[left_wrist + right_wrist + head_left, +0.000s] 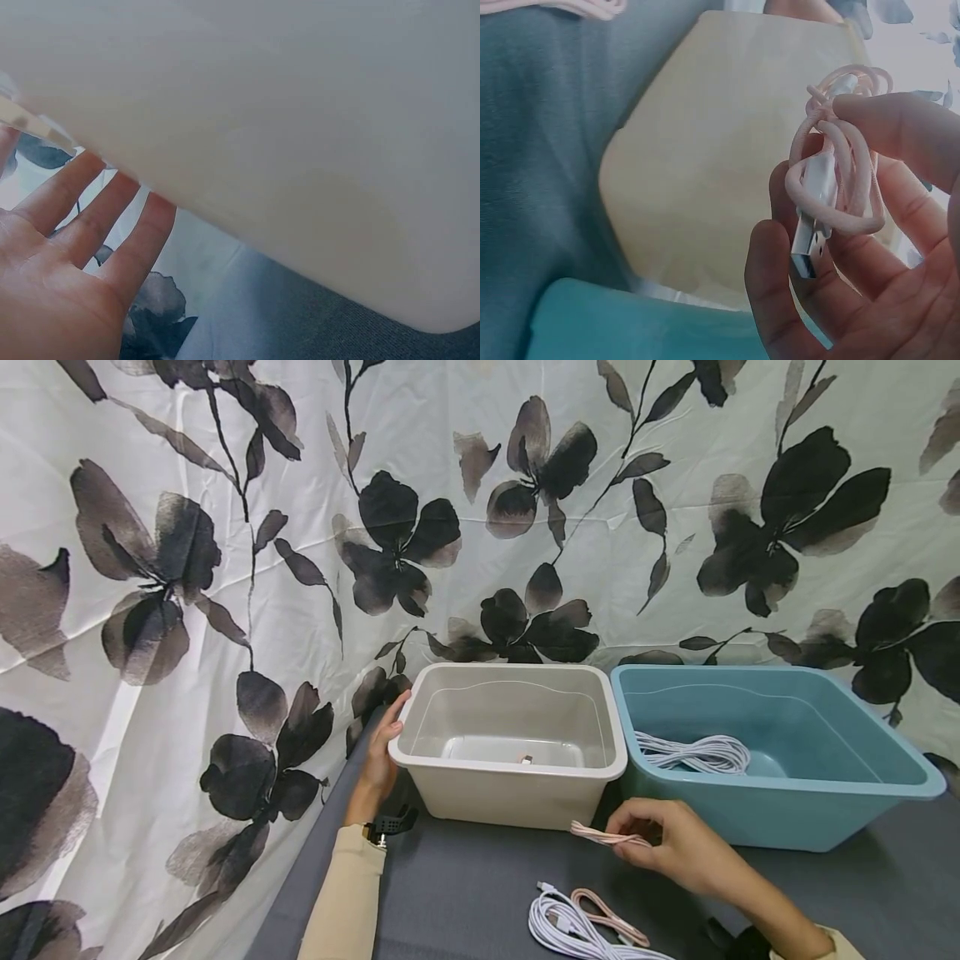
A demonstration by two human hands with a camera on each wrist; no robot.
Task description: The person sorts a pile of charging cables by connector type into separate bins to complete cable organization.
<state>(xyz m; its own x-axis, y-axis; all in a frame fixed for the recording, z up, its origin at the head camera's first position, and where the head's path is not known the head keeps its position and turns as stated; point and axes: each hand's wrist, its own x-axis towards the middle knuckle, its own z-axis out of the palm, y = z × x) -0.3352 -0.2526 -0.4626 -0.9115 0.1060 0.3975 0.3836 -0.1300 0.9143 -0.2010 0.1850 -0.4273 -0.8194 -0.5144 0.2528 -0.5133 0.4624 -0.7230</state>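
Note:
My left hand (381,764) rests against the left side of a beige plastic bin (510,797), its fingers extended just under the rim. In the left wrist view those fingers (120,221) touch the bin's edge. My right hand (675,839) pinches a coiled pink USB cable (600,835) between thumb and fingers, in front of the beige bin. The right wrist view shows the metal USB plug (806,251) poking out of the coil. A small pinkish and white piece (527,760) lies inside the beige bin, too small to identify.
A blue bin (780,818) stands right of the beige one, holding a bundled white cable (705,754). On the grey table surface (457,877), near the front, lie a coiled white cable (555,931) and another pink cable (611,920). Floral fabric (420,410) hangs behind.

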